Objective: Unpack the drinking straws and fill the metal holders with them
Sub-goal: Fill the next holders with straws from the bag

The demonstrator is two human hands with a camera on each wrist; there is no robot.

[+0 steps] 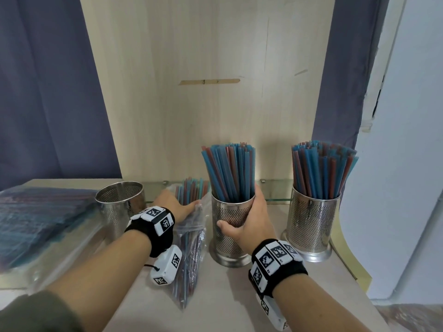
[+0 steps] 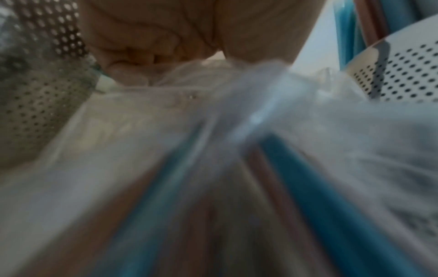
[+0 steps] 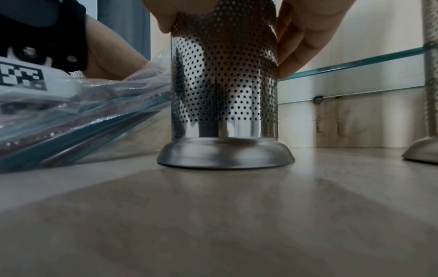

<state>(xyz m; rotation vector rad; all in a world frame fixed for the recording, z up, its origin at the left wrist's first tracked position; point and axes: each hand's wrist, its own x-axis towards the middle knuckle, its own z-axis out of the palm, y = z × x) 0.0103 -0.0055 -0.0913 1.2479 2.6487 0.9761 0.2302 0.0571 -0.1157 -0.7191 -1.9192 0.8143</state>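
We are wrapping our right hand point(image 1: 249, 219) around the middle holder point(image 1: 230, 226), thumb on the near wall and fingers curled round the far side up by the rim; it is standing upright on the table point(image 1: 239, 295), packed with straws point(image 1: 230, 171). Our left hand point(image 1: 177, 207) is closing on the open end of the plastic bag point(image 1: 191, 248), which is lying between the empty holder point(image 1: 122, 207) and the middle one with straws poking out of its mouth. From the left wrist view the fingers point(image 2: 132, 61) are looking curled onto the crinkled film, though blur is making it hard to tell whether they are pinching film alone or straws too.

We are judging the straws light, slick and springy, likely to fan out or slide if gripped loosely, so taking a bundle near its middle seems best. The bag is soft and slippery and will offer little purchase. The perforated steel holder is stiff and, with its flared base, fairly steady.

A further filled holder point(image 1: 314, 221) is standing to the right, and sealed packs point(image 1: 40, 219) are lying at the far left, partly cut off by the frame edge. We cannot tell how many straws are remaining in the bag.
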